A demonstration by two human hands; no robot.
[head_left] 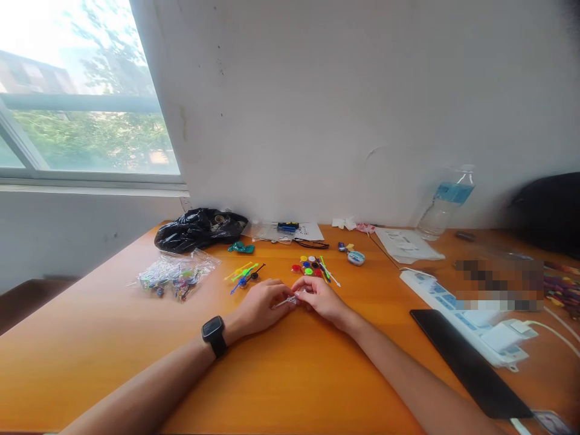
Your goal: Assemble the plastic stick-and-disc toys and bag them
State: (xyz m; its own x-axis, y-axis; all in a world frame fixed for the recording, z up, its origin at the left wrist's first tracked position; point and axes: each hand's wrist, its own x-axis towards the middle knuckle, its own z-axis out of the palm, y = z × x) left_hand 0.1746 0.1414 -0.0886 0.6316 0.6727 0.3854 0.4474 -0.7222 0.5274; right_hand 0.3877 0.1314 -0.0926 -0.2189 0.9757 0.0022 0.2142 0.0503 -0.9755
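My left hand (263, 304), with a black watch (212, 330) on its wrist, pinches one side of a small white plastic arrow (286, 301) low over the table. From the other side, the fingers of my right hand (319, 297) are closed on the same arrow, covering part of it. Just beyond my left hand lie assembled plastic arrows with round hubs, among them a blue arrow (240, 285) and a yellow arrow (235, 270). Past my right hand is a group of loose coloured discs, including a red disc (296, 269) and a green disc (309, 272), with several thin arrows beside them.
A clear bag of colourful pieces (174, 278) lies left on the wooden table (244, 386). Behind it sits a black plastic bag (194, 232). To the right are a white power strip (446, 305), a dark flat slab (466, 362), a small round container (356, 258) and a water bottle (441, 208).
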